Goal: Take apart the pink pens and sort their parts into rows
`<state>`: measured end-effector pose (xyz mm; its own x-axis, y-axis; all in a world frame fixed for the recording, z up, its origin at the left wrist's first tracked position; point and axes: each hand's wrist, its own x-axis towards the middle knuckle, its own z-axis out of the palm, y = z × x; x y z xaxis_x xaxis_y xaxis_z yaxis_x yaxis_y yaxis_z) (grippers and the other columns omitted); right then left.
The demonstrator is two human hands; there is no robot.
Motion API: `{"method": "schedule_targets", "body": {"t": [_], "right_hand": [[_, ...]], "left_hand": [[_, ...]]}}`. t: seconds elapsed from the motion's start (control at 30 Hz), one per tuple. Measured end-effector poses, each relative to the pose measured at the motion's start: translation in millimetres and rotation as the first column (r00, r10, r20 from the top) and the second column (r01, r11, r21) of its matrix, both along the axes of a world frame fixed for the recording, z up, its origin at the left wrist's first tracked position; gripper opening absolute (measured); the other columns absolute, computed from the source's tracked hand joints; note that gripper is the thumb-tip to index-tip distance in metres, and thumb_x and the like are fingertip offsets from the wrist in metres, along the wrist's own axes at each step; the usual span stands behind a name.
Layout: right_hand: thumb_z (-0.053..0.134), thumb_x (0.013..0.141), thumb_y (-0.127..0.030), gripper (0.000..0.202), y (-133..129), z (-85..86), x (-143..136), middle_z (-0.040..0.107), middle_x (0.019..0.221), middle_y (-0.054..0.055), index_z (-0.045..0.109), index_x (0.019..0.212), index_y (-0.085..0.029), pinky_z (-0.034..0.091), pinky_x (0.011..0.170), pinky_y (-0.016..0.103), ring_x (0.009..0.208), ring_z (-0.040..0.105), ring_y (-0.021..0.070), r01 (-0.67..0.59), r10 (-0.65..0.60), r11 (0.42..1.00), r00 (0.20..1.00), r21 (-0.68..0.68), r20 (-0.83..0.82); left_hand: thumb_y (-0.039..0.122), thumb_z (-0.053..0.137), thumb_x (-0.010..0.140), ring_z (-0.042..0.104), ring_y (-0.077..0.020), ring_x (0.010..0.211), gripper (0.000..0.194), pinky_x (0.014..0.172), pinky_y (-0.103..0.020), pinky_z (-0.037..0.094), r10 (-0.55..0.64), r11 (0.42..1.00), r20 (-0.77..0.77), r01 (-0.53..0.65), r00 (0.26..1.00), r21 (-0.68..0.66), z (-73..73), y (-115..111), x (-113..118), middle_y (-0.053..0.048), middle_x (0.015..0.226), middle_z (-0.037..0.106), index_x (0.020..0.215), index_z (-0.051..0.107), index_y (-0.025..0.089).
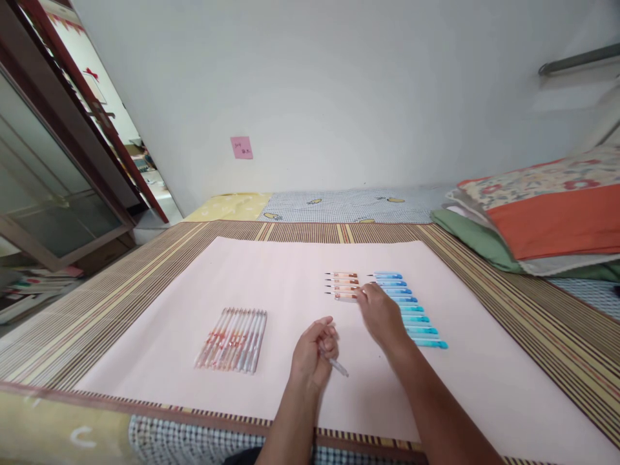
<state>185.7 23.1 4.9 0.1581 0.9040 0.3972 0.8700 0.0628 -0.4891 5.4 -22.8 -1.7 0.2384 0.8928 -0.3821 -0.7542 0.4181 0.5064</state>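
Note:
My left hand (317, 347) is closed around a whitish pen (339, 368), whose end sticks out toward the lower right. My right hand (380, 311) reaches over the pale pink sheet, its fingertips pinched at the right end of the lowest brown-and-white pen (345, 296). Above that one lie more brown-and-white pens (345, 281) in a short column, dark tips to the left. Just right of them runs a column of several blue to turquoise pens (416, 319), partly hidden by my right hand. At the left, several clear pens with reddish patterns (232, 340) lie side by side.
The pink sheet (159, 336) lies on a striped mat (111, 284). Folded bedding (557, 213) is stacked at the right. Behind the mat stands a white wall (314, 97) with a pink note (241, 147). A glass-panelled door (48, 174) is at the left.

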Motion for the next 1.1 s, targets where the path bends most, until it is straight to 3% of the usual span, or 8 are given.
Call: {"method": "schedule_targets", "body": {"t": [0.1, 0.23, 0.43, 0.57, 0.67, 0.77, 0.9, 1.1], "right_hand": [[0.036, 0.103, -0.055, 0.049, -1.2, 15.5, 11.3, 0.069, 0.086, 0.009, 0.068, 0.09, -0.019, 0.044, 0.072, 0.032, 0.079, 0.061, 0.021, 0.011, 0.036, 0.991, 0.941, 0.137, -0.336], [0.049, 0.088, -0.077, 0.066, 0.3, 18.7, 23.4, 0.066, 0.074, 0.005, 0.075, 0.09, -0.016, 0.046, 0.061, 0.029, 0.067, 0.057, 0.0169, 0.058, 0.062, 0.99, 0.619, 0.125, -0.783], [0.067, 0.075, -0.079, 0.071, 0.0, 7.0, 25.3, 0.052, 0.055, -0.004, 0.079, 0.099, -0.013, 0.04, 0.047, 0.024, 0.051, 0.049, 0.0115, 0.116, 0.02, 0.991, 0.389, 0.071, -0.921], [0.079, 0.068, -0.07, 0.06, 1.3, -5.2, 18.2, 0.062, 0.063, 0.001, 0.077, 0.091, -0.014, 0.049, 0.052, 0.026, 0.056, 0.058, 0.0129, -0.049, 0.073, 0.997, 0.305, 0.061, -0.95], [0.079, 0.07, -0.058, 0.046, 4.0, -21.2, 13.4, 0.065, 0.061, 0.001, 0.075, 0.084, -0.014, 0.043, 0.05, 0.026, 0.051, 0.054, 0.0124, -0.196, 0.063, 0.98, 0.445, -0.029, -0.893], [0.07, 0.076, -0.039, 0.025, 5.2, -32.5, 13.2, 0.064, 0.059, -0.001, 0.074, 0.084, -0.016, 0.042, 0.056, 0.027, 0.056, 0.057, 0.0153, -0.184, 0.081, 0.981, 0.665, -0.057, -0.743], [0.06, 0.081, -0.026, 0.014, 1.4, -30.6, 15.5, 0.071, 0.075, 0.001, 0.072, 0.086, -0.021, 0.044, 0.068, 0.03, 0.072, 0.063, 0.0194, -0.133, 0.077, 0.986, 0.895, -0.098, -0.439], [0.061, 0.083, -0.013, 0.009, -1.3, -24.8, 12.7, 0.068, 0.093, 0.005, 0.066, 0.083, -0.021, 0.042, 0.081, 0.029, 0.09, 0.062, 0.0198, -0.096, 0.093, 0.993, 0.994, -0.075, -0.05]], "left_hand": [[0.017, 0.081, 0.067, 0.033, -0.0018, 0.042, 0.022, 0.039, -0.017, 0.022, 0.002, 1.0, 0.004, -0.002, 1.0, 0.005, 0.5, -0.3, 0.3, 0.0, 0.064, 0.06, 0.083, 0.068, 0.008], [0.017, 0.081, 0.068, 0.033, -0.002, 0.042, 0.022, 0.039, -0.017, 0.022, -0.01, 1.0, 0.003, 0.01, 1.0, 0.002, -0.7, 0.0, -0.5, 0.0, 0.064, 0.061, 0.085, 0.068, 0.009], [0.018, 0.08, 0.068, 0.033, -0.002, 0.042, 0.023, 0.04, -0.017, 0.021, -0.011, 1.0, 0.016, 0.011, 1.0, 0.008, -2.7, 1.2, -1.8, 0.001, 0.064, 0.061, 0.086, 0.068, 0.009], [0.018, 0.081, 0.068, 0.033, -0.0018, 0.042, 0.023, 0.04, -0.017, 0.021, -0.01, 1.0, 0.018, 0.01, 1.0, 0.003, -1.8, 1.2, -1.8, 0.001, 0.063, 0.061, 0.085, 0.068, 0.009], [0.019, 0.082, 0.067, 0.033, -0.0018, 0.041, 0.024, 0.04, -0.017, 0.02, -0.004, 1.0, 0.01, 0.004, 1.0, -0.005, -0.7, 1.2, -2.0, 0.001, 0.063, 0.061, 0.084, 0.069, 0.009], [0.019, 0.083, 0.065, 0.033, -0.0017, 0.041, 0.025, 0.039, -0.017, 0.019, -0.004, 1.0, 0.004, 0.004, 1.0, -0.008, -0.2, 1.2, -2.0, 0.0, 0.063, 0.062, 0.083, 0.069, 0.009], [0.019, 0.084, 0.064, 0.032, -0.0013, 0.041, 0.025, 0.039, -0.017, 0.019, -0.004, 1.0, 0.004, 0.004, 1.0, -0.002, 0.1, 0.9, -1.8, 0.0, 0.062, 0.061, 0.081, 0.069, 0.009], [0.02, 0.083, 0.065, 0.032, -0.0015, 0.041, 0.025, 0.039, -0.017, 0.019, -0.015, 1.0, -0.005, 0.015, 1.0, 0.007, 0.2, 0.4, -1.7, 0.0, 0.062, 0.061, 0.083, 0.069, 0.009]]}}
